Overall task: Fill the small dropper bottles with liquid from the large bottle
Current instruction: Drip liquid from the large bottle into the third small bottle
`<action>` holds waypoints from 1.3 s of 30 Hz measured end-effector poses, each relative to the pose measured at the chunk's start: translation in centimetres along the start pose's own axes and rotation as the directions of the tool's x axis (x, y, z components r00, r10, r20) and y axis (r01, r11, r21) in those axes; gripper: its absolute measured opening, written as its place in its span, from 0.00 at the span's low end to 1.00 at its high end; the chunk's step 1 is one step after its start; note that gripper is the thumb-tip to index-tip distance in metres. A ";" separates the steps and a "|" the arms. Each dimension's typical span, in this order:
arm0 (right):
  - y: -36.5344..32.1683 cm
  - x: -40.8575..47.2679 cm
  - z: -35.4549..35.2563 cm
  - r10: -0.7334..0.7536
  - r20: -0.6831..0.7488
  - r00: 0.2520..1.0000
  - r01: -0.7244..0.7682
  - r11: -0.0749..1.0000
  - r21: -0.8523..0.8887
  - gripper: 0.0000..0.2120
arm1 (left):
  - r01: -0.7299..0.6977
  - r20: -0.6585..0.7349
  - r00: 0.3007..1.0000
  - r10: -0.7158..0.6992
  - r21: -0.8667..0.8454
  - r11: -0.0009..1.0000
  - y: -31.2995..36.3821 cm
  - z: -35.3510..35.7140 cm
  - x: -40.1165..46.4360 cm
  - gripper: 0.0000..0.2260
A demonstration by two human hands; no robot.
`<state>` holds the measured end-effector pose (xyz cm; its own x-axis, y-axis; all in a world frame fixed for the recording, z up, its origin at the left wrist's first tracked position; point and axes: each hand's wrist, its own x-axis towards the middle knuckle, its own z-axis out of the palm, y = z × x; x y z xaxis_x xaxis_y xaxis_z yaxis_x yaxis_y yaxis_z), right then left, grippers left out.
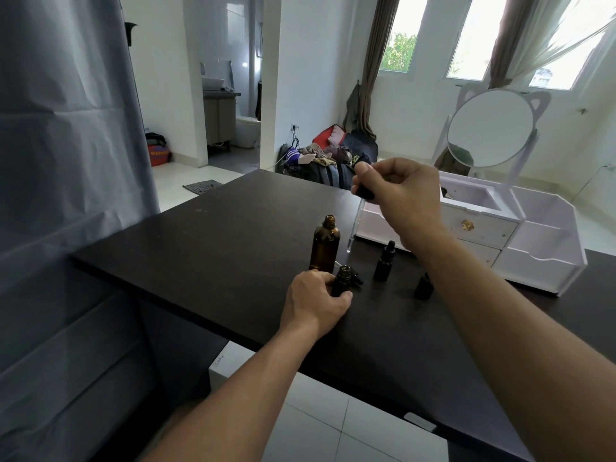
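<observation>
here, left to right on the dark table (213, 248): left hand (313, 300) grasping one small uncapped dropper bottle (341, 281), contents not discernible; one large amber bottle (325, 243) just behind it, upright, open-necked, fill level unclear; right hand (405, 198) raised above, pinching one glass dropper (356, 215), tip down; two capped small bottles (383, 261) further right, one half hidden; one white organiser (540, 251) with mirror
</observation>
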<state>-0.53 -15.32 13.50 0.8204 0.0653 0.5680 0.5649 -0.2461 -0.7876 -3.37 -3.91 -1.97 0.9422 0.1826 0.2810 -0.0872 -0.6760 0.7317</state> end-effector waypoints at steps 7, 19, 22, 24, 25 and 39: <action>1.6 -1.1 0.2 0.039 0.027 0.999 -0.038 0.999 -0.022 0.06 | 0.010 -0.013 1.000 -0.010 0.023 1.000 0.2 0.0 0.0 0.21; 2.7 -1.3 0.9 0.056 0.044 0.997 -0.056 0.998 -0.003 0.07 | 0.031 -0.011 0.999 -0.031 0.029 0.999 0.1 0.0 0.1 0.20; 2.6 -1.3 0.9 0.053 0.054 0.997 -0.052 0.999 -0.010 0.07 | 0.035 -0.007 0.999 -0.035 0.025 0.999 0.1 0.0 0.1 0.20; 2.6 -1.3 0.8 0.049 0.060 0.997 -0.048 0.999 -0.015 0.07 | 0.029 -0.007 1.000 -0.029 0.025 0.999 0.2 -0.1 0.0 0.20; 2.6 -1.3 0.8 0.045 0.063 0.997 -0.045 0.999 -0.009 0.07 | 0.023 -0.010 1.000 -0.023 0.025 0.999 0.2 -0.1 0.0 0.19; 0.2 1.6 0.9 0.014 -0.059 0.998 -0.009 0.996 0.092 0.05 | -0.006 0.004 1.000 0.006 -0.013 1.000 0.2 -0.3 -0.2 0.16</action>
<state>0.97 -14.41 14.07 0.8216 0.0043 0.5700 0.5635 -0.1567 -0.8111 -3.71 -3.92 -1.68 0.9430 0.1755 0.2829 -0.0971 -0.6680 0.7378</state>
